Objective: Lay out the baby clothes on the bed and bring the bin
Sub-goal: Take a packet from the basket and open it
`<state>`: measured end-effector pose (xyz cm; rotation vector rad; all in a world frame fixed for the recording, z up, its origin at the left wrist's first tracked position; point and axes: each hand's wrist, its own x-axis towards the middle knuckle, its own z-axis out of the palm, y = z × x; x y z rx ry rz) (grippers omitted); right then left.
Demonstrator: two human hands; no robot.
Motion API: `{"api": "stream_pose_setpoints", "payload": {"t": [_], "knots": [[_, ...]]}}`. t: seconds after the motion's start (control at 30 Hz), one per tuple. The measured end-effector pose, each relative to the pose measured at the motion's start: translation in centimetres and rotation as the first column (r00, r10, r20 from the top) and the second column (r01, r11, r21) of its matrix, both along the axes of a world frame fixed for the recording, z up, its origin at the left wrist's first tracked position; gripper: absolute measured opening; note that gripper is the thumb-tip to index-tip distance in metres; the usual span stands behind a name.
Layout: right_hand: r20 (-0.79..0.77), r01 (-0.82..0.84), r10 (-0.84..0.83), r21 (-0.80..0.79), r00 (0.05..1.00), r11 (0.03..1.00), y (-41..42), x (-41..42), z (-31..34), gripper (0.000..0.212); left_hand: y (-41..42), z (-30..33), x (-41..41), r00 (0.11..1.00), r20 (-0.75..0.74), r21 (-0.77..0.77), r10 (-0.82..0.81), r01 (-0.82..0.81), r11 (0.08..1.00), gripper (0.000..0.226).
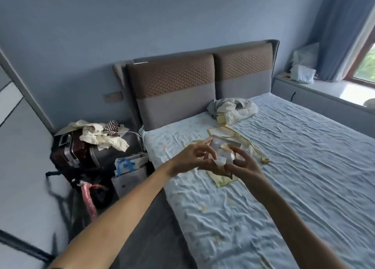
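Both hands' grip, left hand & right hand, pinched a small white garment above the bed near its left edge; loose hold, could've dropped crumpled.

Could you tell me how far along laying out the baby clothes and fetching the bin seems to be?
Partly done. Pale yellow-trimmed baby garments already lie flat on the wrinkled light-blue bed sheet. In hand: the left hand and right hand hold a small crumpled white garment above them. Left: the bundled grey-and-cream pile by the headboard, and the bin, not in view.
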<state>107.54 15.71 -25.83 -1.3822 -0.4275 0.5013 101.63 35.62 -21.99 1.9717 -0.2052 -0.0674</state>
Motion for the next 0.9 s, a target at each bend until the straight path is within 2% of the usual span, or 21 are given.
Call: {"api": "stream_pose_setpoints", "payload": {"t": [0.07,0.17,0.3,0.43,0.5,0.7,0.9], "knots": [[-0.005,0.063,-0.063,0.033,0.998,0.997,0.9,1.5,0.0,0.1,1.3,-0.1,3.1,0.997,0.025,0.03,-0.079,0.078,0.997,0.014],[0.002,0.153,-0.153,0.032,0.988,0.988,2.3,3.4,-0.1,0.095,3.3,-0.6,7.5,0.983,0.017,0.032,-0.181,0.18,0.983,0.007],[-0.008,0.312,-0.312,0.017,0.95,0.95,3.3,6.5,0.2,0.094,4.7,-1.3,13.8,0.937,0.124,0.046,-0.327,0.324,0.945,0.013],[-0.016,0.406,-0.408,-0.07,0.913,0.911,1.9,9.2,-0.5,0.069,3.2,-2.3,18.4,0.892,0.096,0.011,-0.442,0.443,0.896,0.012],[-0.038,0.434,-0.44,-0.107,0.897,0.894,0.7,10.6,-1.6,0.065,1.9,-3.3,20.4,0.868,0.087,-0.022,-0.489,0.492,0.87,0.014],[-0.114,0.453,-0.471,-0.154,0.875,0.878,-2.7,16.1,-7.5,0.069,-1.8,-9.2,27.0,0.851,0.04,0.026,-0.524,0.523,0.852,0.025],[-0.222,0.483,-0.519,-0.201,0.825,0.853,-4.2,21.0,-19.4,0.07,-4.2,-21.6,33.0,0.832,-0.144,-0.032,-0.535,0.537,0.843,0.03]]}}
